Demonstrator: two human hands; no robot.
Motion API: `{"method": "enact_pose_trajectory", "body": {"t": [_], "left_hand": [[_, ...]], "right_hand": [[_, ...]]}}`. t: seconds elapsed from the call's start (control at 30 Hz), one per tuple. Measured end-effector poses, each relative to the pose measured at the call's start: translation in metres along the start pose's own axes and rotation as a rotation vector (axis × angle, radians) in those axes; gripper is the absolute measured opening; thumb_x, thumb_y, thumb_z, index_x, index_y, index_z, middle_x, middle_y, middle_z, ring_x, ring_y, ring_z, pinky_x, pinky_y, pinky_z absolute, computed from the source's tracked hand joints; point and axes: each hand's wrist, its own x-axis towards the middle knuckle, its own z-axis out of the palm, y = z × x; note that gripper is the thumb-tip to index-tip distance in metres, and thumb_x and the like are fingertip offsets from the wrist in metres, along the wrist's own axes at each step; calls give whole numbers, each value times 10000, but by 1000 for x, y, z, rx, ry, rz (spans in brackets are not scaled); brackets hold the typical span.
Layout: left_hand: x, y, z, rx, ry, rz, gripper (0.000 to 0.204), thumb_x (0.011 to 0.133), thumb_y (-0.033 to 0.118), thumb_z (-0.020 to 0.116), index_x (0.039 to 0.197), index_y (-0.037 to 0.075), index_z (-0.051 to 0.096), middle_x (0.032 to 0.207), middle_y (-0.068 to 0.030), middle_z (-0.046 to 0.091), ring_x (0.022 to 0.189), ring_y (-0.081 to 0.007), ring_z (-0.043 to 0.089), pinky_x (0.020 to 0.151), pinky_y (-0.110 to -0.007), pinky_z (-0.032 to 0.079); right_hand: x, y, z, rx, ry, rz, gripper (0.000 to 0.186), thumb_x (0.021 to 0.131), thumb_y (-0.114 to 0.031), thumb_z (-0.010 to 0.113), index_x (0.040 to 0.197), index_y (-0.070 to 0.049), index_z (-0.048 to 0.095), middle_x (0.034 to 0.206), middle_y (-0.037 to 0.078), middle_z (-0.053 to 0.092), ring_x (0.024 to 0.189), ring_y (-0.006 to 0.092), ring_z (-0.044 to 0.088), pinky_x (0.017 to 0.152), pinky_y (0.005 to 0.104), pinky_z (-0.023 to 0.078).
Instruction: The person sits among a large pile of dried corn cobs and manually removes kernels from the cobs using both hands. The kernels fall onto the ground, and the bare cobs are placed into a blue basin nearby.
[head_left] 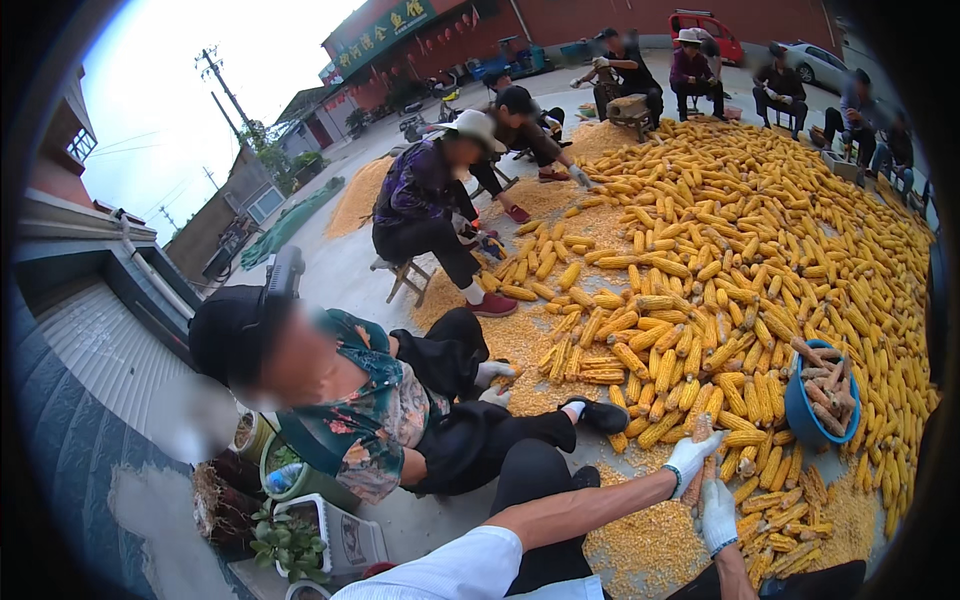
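Your left hand (692, 460), in a white knit glove, is curled around a pale reddish cob (703, 428); its upper end shows above your glove, while the middle is covered by your fingers. Your right hand (718, 515), gloved too, is just below and to the right, close against another cob section (711, 468) showing between the gloves; you cannot tell from this view whether it is pinching that piece or only bracing it, nor whether both sections belong to one cob. The working point lies over the near edge of the heap of yellow ears (700, 280), above loose kernels (645, 545) spread on the ground. Your left forearm crosses above your dark trouser leg; your right forearm is cut off at the lower edge. Right of your hands, a blue basin (808, 410) sits tilted among the ears, holding stripped cobs (828, 385); its far wall and floor are mostly hidden by them. To your left, a seated person in a floral shirt (385, 405) has gloved hands near the heap; what those hands hold is too small to make out. The heap's right side runs into the dark fisheye rim. Farther workers around it are small, and several hands there are unreadable.
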Motion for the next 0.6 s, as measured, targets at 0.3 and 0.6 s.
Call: {"method": "enact_pose_trajectory", "body": {"t": [0.3,0.6], "left_hand": [[14,-18,-11,74,-1,119,508,939,516,672,1026,15,655,853,-44,652,731,-154,584,680,-333,475],[7,-2,-5,305,0,329,480,946,448,652,1069,-16,646,865,-71,661,754,-168,604,716,-355,499]], "right_hand": [[20,32,-8,278,-17,153,331,1047,-419,478,939,-119,568,623,27,565,382,133,481,320,273,358],[-1,-13,-12,248,-71,162,473,1049,-542,446,910,-103,553,542,10,491,347,106,413,301,248,304]]}}
